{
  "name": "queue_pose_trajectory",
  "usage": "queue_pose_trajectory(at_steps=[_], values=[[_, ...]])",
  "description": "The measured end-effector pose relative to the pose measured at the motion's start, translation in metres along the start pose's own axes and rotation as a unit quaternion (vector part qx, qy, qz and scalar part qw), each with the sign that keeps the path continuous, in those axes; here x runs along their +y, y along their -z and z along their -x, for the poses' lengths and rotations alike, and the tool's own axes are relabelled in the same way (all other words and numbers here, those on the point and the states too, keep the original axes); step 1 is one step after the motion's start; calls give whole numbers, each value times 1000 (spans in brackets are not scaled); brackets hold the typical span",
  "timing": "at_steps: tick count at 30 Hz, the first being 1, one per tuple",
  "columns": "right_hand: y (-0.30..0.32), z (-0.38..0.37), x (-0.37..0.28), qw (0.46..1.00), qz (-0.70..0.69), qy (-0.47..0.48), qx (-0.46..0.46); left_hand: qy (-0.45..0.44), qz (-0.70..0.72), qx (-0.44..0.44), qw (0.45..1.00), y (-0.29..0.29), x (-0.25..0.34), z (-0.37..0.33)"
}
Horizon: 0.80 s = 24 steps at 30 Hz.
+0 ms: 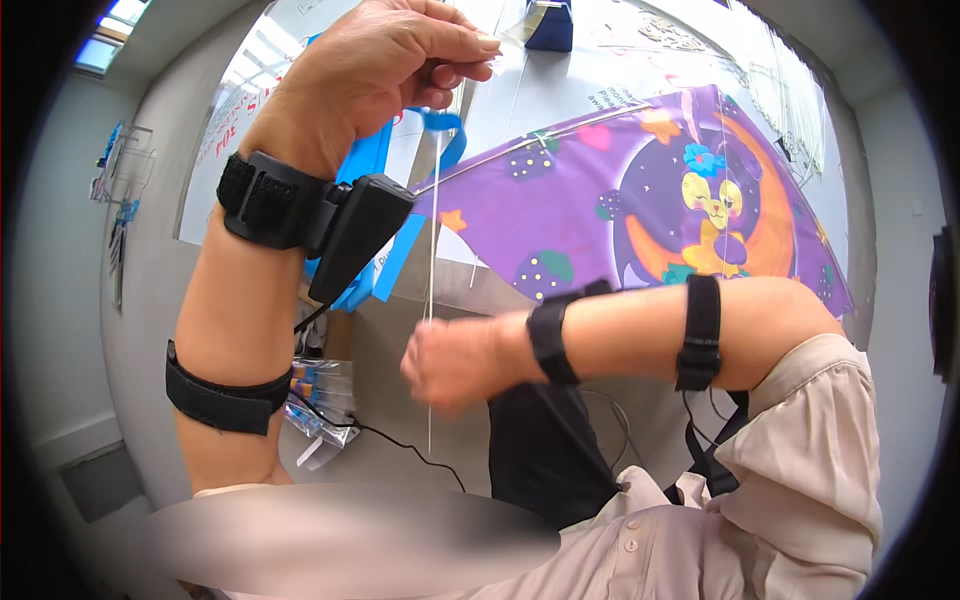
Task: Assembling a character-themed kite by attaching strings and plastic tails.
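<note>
A thin white rod [433,230] runs upright between my hands. My right hand [455,362] is closed in a fist around its lower part, slightly blurred, and the rod's end sticks out below. My left hand [405,60] is raised over the table, its thumb and fingertips pressed together; what they pinch is too small to make out. Just under it, a blue strip [440,121] curls at the rod's upper part. To the right a purple kite [580,190] lies spread on the table, printed with a cartoon animal on an orange moon; a thin spar follows its upper edge.
The white table [800,50] bears a dark blue box [548,25] at the back and a bundle of white strands [785,95] at the far right. Blue sheets [370,160] lie beside my left wrist. Below the table edge are clear plastic packets [325,395] and a black cable [385,440].
</note>
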State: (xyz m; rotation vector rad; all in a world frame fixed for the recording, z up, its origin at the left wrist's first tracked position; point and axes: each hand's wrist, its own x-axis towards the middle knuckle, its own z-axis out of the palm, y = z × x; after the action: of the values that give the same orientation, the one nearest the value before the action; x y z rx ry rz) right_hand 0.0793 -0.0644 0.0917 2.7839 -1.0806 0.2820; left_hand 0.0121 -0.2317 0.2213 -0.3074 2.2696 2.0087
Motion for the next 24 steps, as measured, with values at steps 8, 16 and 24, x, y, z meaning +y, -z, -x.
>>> queue_pose_trajectory(at_steps=[8,16,24], values=[[30,-19,-86,988,-91,54,109,-2,-17,6,1000,0,-3,-5],[12,13,-9,994,-11,-54,91,25,21,22,999,-14,9,-3],[-24,55,60,992,102,-76,-7,57,42,62,996,-21,9,-1]])
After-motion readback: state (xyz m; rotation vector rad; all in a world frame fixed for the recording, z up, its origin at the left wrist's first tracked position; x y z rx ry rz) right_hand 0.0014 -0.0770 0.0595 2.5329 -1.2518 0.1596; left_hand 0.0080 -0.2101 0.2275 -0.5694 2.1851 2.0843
